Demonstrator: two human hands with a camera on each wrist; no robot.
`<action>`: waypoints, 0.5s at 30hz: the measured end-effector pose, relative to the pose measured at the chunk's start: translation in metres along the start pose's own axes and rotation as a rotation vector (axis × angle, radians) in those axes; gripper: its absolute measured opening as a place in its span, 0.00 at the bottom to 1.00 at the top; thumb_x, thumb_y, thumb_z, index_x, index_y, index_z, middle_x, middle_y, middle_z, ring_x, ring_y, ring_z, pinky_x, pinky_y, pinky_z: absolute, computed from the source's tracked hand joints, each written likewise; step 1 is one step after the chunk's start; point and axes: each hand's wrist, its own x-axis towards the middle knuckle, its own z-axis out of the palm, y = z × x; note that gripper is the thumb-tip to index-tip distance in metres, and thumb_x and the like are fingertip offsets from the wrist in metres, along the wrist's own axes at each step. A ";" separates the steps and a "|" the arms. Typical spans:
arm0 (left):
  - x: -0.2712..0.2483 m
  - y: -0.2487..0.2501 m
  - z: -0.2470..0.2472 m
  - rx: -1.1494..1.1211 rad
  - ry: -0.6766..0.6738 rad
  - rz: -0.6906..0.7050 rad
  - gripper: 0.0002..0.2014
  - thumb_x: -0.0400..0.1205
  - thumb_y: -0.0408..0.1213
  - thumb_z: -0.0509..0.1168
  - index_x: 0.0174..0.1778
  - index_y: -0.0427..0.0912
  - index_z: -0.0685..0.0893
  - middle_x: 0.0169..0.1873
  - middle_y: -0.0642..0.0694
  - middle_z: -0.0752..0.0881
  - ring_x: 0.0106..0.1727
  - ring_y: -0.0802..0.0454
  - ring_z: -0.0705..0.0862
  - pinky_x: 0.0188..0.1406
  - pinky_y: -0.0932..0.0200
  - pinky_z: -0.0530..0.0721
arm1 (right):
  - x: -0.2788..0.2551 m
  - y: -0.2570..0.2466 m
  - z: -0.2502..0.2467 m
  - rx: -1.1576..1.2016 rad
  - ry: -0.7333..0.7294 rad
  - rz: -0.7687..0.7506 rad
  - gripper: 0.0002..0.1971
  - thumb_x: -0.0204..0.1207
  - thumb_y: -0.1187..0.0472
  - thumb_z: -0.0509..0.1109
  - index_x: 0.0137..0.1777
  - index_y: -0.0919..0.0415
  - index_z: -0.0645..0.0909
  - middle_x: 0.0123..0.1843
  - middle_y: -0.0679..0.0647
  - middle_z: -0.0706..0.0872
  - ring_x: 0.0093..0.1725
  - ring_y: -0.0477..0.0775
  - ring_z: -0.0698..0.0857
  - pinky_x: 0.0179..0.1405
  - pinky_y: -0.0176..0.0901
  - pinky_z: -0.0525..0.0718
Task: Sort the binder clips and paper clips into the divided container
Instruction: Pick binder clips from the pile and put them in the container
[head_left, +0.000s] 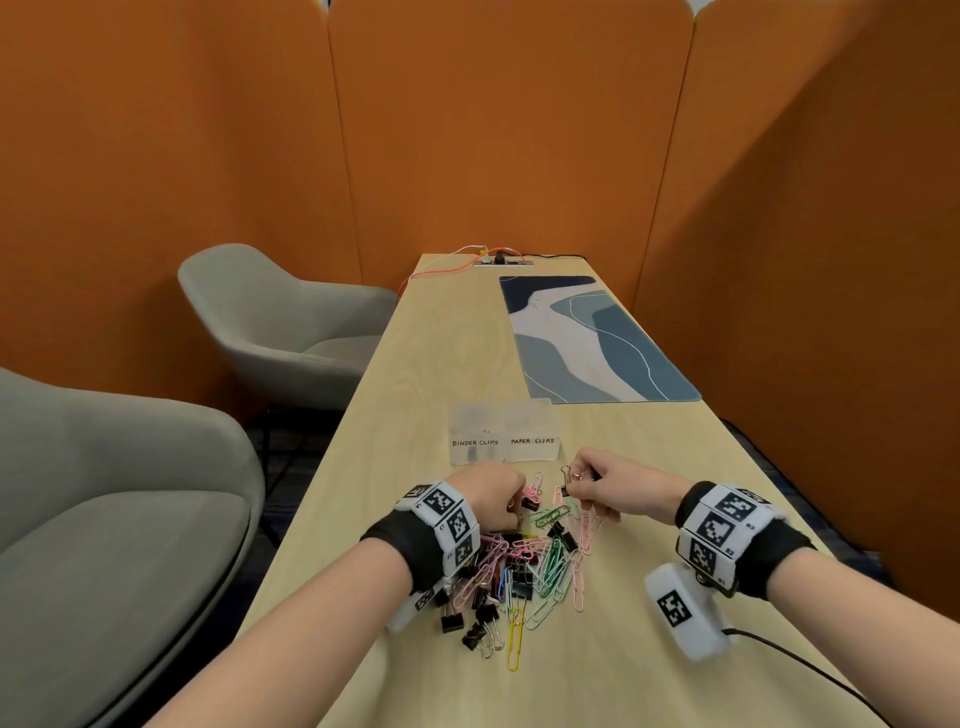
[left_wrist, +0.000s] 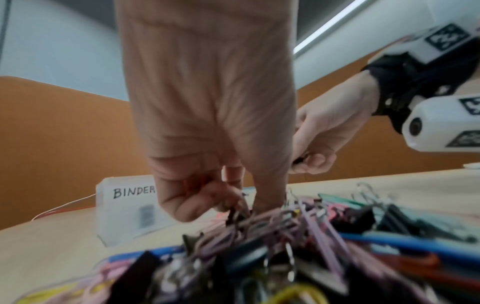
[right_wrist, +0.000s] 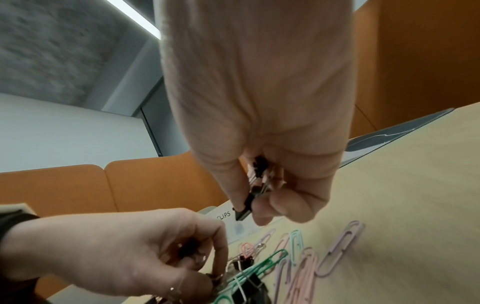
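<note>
A mixed pile of coloured paper clips and black binder clips (head_left: 524, 566) lies on the wooden table between my wrists. Just beyond it stands the clear divided container (head_left: 504, 439), labelled BINDER CLIPS on the left and PAPER CLIPS on the right. My left hand (head_left: 511, 506) is down on the pile's far left part, its fingers curled and pinching a black binder clip (left_wrist: 235, 212). My right hand (head_left: 582, 486) hovers above the pile's far right edge, close to the container's front. It pinches black binder clips (right_wrist: 249, 201) between thumb and fingers.
A blue patterned desk mat (head_left: 592, 338) lies further back on the right. A power strip with cables (head_left: 501, 260) sits at the far end. Grey chairs (head_left: 280, 322) stand left of the table, and orange partitions surround it. A black cable (head_left: 789, 654) trails from my right wrist.
</note>
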 end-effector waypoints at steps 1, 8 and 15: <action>0.000 -0.001 0.001 0.012 0.020 0.013 0.13 0.81 0.38 0.63 0.58 0.36 0.81 0.57 0.39 0.85 0.57 0.41 0.83 0.56 0.49 0.84 | 0.000 -0.001 0.000 0.004 0.002 -0.003 0.09 0.81 0.65 0.62 0.40 0.56 0.68 0.31 0.53 0.78 0.24 0.48 0.73 0.19 0.33 0.71; -0.001 -0.020 -0.003 -0.277 0.135 -0.064 0.08 0.83 0.41 0.63 0.51 0.41 0.80 0.44 0.48 0.81 0.46 0.49 0.80 0.44 0.60 0.77 | 0.003 -0.001 -0.002 0.149 0.002 0.015 0.03 0.80 0.67 0.64 0.48 0.62 0.72 0.36 0.53 0.82 0.27 0.46 0.77 0.23 0.32 0.78; -0.001 -0.040 -0.026 -0.855 0.060 -0.293 0.12 0.85 0.38 0.57 0.35 0.43 0.74 0.31 0.47 0.73 0.26 0.55 0.68 0.24 0.66 0.70 | 0.020 -0.010 -0.004 0.417 -0.078 0.100 0.03 0.81 0.72 0.61 0.50 0.65 0.74 0.35 0.58 0.82 0.24 0.45 0.76 0.20 0.32 0.75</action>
